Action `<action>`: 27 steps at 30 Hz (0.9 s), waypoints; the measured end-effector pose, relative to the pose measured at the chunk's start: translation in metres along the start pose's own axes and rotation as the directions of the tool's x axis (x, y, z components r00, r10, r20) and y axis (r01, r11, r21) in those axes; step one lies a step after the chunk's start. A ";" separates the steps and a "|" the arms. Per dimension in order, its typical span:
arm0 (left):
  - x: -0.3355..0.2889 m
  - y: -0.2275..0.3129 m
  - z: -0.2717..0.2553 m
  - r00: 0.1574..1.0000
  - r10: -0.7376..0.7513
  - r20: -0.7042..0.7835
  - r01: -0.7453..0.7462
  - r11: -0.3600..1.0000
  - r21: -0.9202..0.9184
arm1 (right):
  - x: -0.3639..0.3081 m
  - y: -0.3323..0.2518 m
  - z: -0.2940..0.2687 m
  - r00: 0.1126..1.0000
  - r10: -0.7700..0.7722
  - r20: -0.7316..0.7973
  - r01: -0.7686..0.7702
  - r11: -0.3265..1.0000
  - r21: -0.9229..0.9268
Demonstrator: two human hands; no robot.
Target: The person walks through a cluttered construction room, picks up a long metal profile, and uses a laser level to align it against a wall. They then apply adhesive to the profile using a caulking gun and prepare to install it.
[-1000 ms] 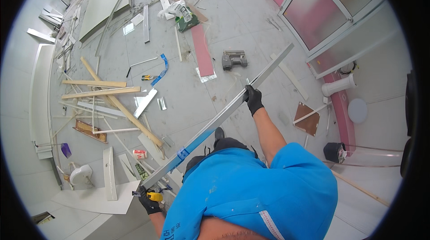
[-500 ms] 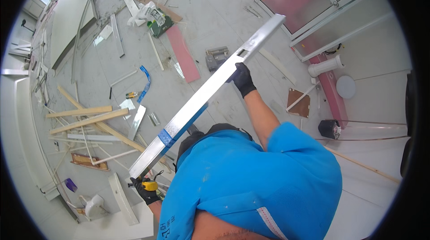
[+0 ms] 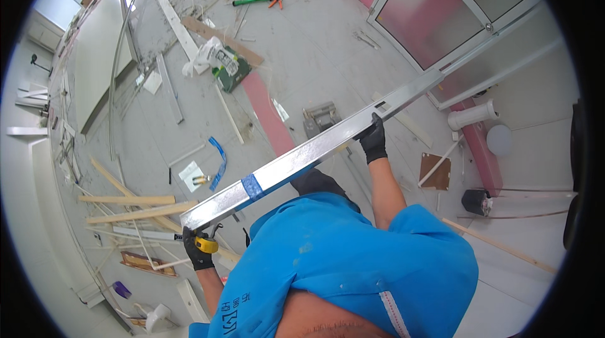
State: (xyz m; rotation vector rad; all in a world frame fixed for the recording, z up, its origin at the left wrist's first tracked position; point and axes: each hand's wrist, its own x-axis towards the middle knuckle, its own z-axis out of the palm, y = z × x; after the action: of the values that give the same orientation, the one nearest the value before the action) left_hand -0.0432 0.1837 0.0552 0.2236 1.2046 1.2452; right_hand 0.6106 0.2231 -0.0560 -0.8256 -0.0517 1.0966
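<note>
A long silvery metal channel (image 3: 315,154) lies slantwise across the front of my body, its far end up to the right near the frosted door. A band of blue tape (image 3: 251,188) is wrapped around it, left of its middle. My left hand (image 3: 196,252), in a black glove, is closed at the channel's near left end, and a yellow tape measure (image 3: 206,245) is in that hand. Farther along, my gloved right hand (image 3: 373,140) grips the channel's lower edge beside a slot cut in its face. The fingers behind the channel are partly hidden.
Wooden strips (image 3: 135,213) lie heaped on the floor at left. Ahead are a green caulking gun (image 3: 255,1), a green-and-white bag (image 3: 230,70) and a grey metal object (image 3: 320,118). On the right stand a frosted-glass door (image 3: 435,19) and a white pipe (image 3: 472,115).
The channel has swung to a flatter slant, its far end going right and nearer. My right hand has moved right and closer with it; my left hand keeps the tape measure at the near end.
</note>
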 end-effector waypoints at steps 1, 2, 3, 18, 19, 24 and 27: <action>0.011 0.007 0.014 1.000 0.004 0.018 -0.005 1.000 0.011 | 0.015 0.003 0.002 1.000 0.006 -0.013 -0.006 1.000 0.026; 0.020 0.018 0.033 0.999 0.012 0.034 -0.013 1.000 0.022 | 0.031 0.008 0.013 0.999 0.019 -0.028 -0.018 0.998 0.056; 0.028 0.027 0.051 0.999 0.019 0.047 -0.021 0.999 0.032 | 0.047 0.011 0.024 0.999 0.033 -0.038 -0.030 0.997 0.075; 0.223 0.024 0.142 0.927 0.178 -0.329 0.116 0.698 0.707 | 0.226 -0.036 0.186 0.991 -0.126 -0.047 0.130 0.988 0.080; 0.241 0.020 0.156 0.934 0.210 -0.289 0.097 0.628 0.772 | 0.245 -0.040 0.198 0.990 -0.141 -0.014 0.142 0.987 0.073; 0.315 -0.009 0.351 0.983 0.136 0.125 -0.168 0.371 0.913 | 0.343 -0.055 0.261 0.979 -0.160 0.127 0.161 0.987 -0.002; 0.350 -0.021 0.486 0.914 0.083 0.396 -0.404 0.253 0.879 | 0.404 -0.057 0.303 0.954 -0.228 0.193 0.256 0.957 -0.138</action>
State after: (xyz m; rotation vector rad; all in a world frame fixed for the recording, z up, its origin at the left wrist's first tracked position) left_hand 0.2966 0.6767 0.0454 1.5291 1.5790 0.5012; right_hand 0.7224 0.7070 0.0526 -0.8408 -0.3861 0.9368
